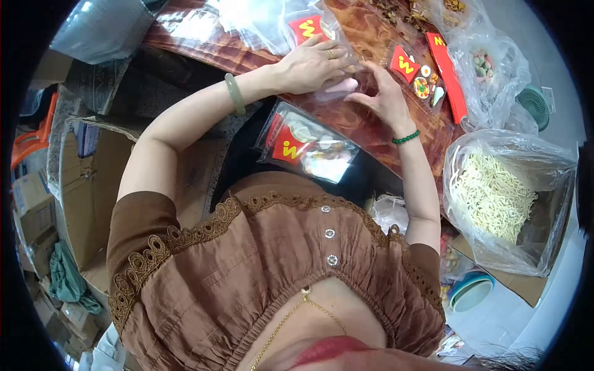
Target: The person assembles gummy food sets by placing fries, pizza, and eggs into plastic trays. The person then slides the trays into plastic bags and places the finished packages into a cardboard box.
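Note:
My left hand, with a ring and a pale green bangle on the wrist, lies over a small clear plastic bag on the dark wooden table. Something pink shows inside the bag. My right hand, with a green bead bracelet, pinches the same bag from the right side. A filled clear packet with a red card marked with a yellow W lies at the table's near edge, just below my hands.
More red-card packets lie at the top and at the right. A bag of small coloured pieces and a big bag of pale noodle-like strips stand at the right. An open cardboard box is at the left.

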`<state>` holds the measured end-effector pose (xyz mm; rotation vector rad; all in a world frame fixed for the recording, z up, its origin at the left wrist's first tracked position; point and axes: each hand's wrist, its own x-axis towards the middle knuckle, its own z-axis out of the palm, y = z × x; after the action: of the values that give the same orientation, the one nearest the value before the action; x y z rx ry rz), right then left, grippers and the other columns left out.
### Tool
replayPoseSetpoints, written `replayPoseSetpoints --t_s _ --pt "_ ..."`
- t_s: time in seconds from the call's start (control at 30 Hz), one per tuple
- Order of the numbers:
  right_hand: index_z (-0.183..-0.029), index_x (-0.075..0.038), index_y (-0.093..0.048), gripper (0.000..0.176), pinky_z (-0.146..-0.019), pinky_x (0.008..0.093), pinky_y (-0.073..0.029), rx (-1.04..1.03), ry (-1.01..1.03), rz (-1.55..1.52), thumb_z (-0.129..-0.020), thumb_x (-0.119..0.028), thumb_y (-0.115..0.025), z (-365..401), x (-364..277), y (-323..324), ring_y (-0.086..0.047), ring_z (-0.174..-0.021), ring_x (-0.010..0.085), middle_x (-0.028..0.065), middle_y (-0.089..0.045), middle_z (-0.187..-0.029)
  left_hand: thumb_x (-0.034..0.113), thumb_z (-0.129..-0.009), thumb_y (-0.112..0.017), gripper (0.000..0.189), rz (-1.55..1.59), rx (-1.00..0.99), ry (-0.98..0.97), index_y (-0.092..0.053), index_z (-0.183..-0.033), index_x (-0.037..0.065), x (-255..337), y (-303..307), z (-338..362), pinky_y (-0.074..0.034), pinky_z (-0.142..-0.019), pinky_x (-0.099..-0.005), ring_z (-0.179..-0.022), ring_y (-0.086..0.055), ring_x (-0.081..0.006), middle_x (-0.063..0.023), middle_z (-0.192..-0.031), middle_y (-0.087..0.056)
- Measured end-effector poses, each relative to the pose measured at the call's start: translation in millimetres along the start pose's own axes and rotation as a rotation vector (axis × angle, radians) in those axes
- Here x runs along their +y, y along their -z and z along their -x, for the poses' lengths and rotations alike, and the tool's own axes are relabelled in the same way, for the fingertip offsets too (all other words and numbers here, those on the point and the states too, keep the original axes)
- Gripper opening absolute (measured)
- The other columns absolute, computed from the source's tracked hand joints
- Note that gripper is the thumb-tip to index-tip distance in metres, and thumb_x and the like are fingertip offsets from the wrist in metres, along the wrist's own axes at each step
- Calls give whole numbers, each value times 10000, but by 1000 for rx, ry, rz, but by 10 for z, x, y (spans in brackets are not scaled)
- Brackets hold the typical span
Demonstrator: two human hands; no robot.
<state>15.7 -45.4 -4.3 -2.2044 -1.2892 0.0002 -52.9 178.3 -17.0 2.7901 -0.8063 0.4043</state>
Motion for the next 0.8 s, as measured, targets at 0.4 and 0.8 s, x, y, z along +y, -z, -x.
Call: replayPoseSetpoints --t_s 0.4,0.8 --pt "-941 16 -687 117 -622 202 -481 365 171 -419 -894 -89 -666 -119 -1312 961 -587 -707 65 32 -672 -795 199 -991 -507 342 1333 326 152 -588 -1184 -71 646 1856 239 -533 -850 -302 -987 -654 -195 -161 -1079 -671" --pt "-819 6 -665 329 -566 250 -435 -11 -375 -493 -922 -305 -642 -454 -308 168 -560 -651 78 26 -628 -731 197 -975 -541 261 1593 317 1085 -604 -1118 -13 92 197 540 -539 -828 -297 -924 -656 -153 -104 -1039 -689"
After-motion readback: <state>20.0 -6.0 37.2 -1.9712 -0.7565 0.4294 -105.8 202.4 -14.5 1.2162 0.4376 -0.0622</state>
